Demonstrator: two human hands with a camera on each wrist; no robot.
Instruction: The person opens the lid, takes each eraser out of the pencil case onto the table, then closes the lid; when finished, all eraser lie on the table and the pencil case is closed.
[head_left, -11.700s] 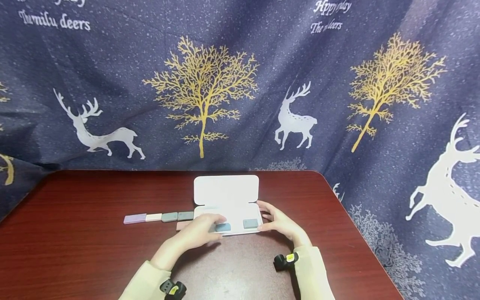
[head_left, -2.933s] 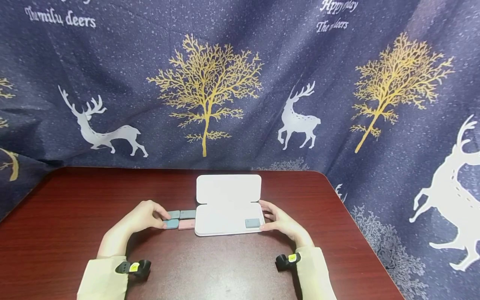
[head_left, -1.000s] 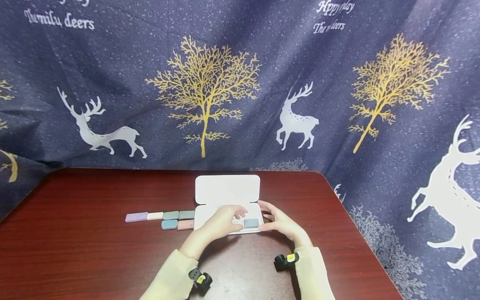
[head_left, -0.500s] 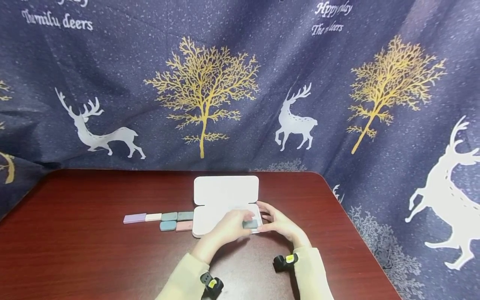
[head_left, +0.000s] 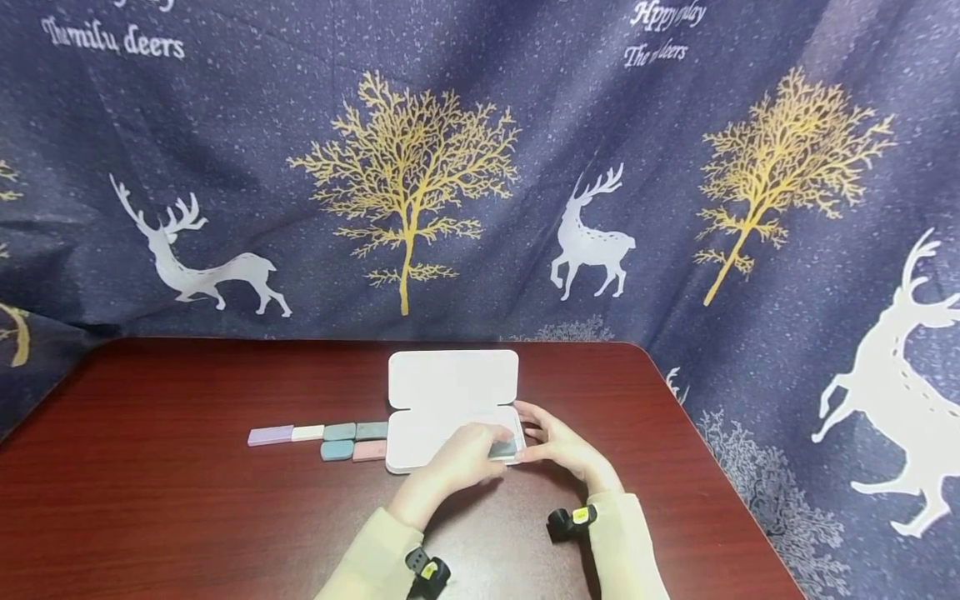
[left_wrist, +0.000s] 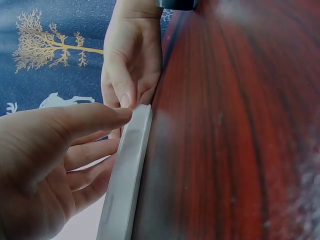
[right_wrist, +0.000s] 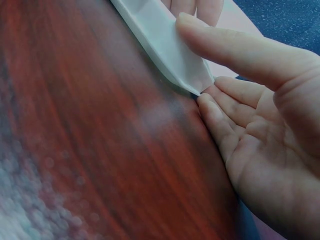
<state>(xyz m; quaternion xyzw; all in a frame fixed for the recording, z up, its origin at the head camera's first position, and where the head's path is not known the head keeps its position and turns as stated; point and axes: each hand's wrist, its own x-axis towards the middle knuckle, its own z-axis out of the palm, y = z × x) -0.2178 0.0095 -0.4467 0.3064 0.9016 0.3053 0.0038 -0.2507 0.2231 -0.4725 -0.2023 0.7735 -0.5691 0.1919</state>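
An open white case (head_left: 411,442) lies on the table in the head view, its lid folded back. At the case's right end is a flat grey-blue block (head_left: 504,450). My left hand (head_left: 467,457) reaches over the case from the front, thumb and forefinger closing on that block. In the left wrist view the case's front wall hides the block from sight. My right hand (head_left: 553,442) grips the right end of the case, thumb at the front and fingers behind. The right wrist view shows its thumb (right_wrist: 235,47) over the rim.
Left of the case, flat blocks lie in two rows: purple (head_left: 271,436), cream (head_left: 307,432), teal-grey (head_left: 340,432) and dark grey-green (head_left: 371,431) behind, blue (head_left: 337,450) and pink (head_left: 369,451) in front. A patterned curtain (head_left: 465,250) hangs beyond the red-brown table (head_left: 187,517).
My left hand first set the blue block beside the pink one on the table. It then moved right to the grey-blue block in the case. My right hand has stayed at the case's end.
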